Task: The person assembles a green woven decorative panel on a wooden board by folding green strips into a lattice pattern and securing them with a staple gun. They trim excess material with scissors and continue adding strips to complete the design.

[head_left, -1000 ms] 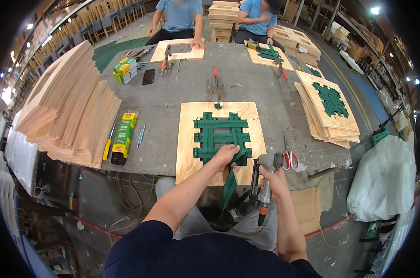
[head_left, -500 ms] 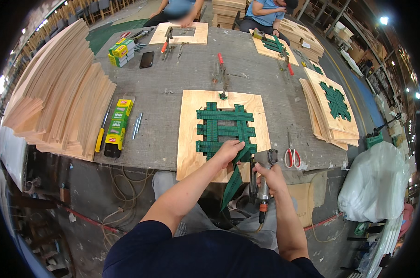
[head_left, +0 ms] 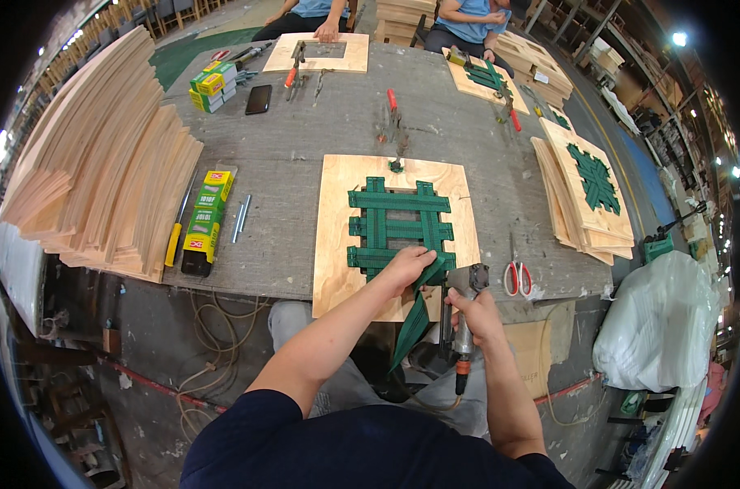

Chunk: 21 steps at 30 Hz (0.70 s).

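My left hand [head_left: 409,269] is closed on the end of a green webbing strap [head_left: 413,326], whose loose tail hangs over the table's near edge. Under that hand lies a square plywood board [head_left: 337,187] with a cut-out, crossed by a lattice of green webbing [head_left: 427,220]. My right hand [head_left: 479,318] grips a pneumatic staple gun [head_left: 463,334], upright at the board's near right corner, its air hose fitting pointing down. Whether its nose touches the strap I cannot tell. A red-handled clamp [head_left: 397,130] meets the board's far edge.
Stacked plywood pieces [head_left: 101,163] rise at the left, beside staple boxes [head_left: 207,212], a yellow-handled screwdriver [head_left: 174,243] and metal rods [head_left: 241,218]. Scissors [head_left: 517,279] lie right of the board. Webbed boards [head_left: 586,183] are piled farther right. Two people sit across the table [head_left: 288,179].
The view has shifted slightly. My hands, the strap and the staple gun keep nearly the same places. Across the table, a person's hand has moved slightly at the plywood board's far edge.
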{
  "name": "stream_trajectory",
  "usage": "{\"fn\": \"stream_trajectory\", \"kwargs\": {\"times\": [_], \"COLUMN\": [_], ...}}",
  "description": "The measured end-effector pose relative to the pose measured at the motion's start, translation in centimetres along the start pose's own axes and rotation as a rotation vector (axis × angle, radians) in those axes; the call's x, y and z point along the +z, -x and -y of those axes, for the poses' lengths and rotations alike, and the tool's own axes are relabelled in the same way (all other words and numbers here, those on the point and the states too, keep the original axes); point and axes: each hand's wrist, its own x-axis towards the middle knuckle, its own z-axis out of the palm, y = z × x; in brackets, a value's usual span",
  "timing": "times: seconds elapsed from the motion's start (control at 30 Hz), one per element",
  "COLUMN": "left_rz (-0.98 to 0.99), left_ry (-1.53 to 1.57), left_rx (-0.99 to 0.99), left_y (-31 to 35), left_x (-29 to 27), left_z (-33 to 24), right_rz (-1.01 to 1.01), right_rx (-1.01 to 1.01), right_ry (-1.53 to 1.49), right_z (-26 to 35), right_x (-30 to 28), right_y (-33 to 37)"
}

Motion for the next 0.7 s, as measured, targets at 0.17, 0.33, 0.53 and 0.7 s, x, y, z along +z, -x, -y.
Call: {"fn": "stream_trajectory", "kwargs": {"times": [0.17,0.33,0.53,0.7], "left_rz": [0.025,0.048,0.049,0.067], "left_ry": [0.008,0.023,0.052,0.062], "left_rx": [-0.025,-0.044,-0.046,-0.046], "left_y": [-0.3,-0.5,-0.7,-0.7], "left_x": [-0.3,-0.6,-0.8,-0.8], "left_z": [0.0,0.2,0.4,0.5], "right_rz": [-0.001,0.007,0.004,-0.022], "right_rx": [0.011,0.030,-0.003,-0.018], "right_ry": [0.011,0.040,0.029,-0.013], "right_z": [-0.3,-0.5,-0.7,-0.5], "right_x": [0.2,0.5,1.2,1.1], "right_y": [0.0,0.0,0.2,0.5]}}
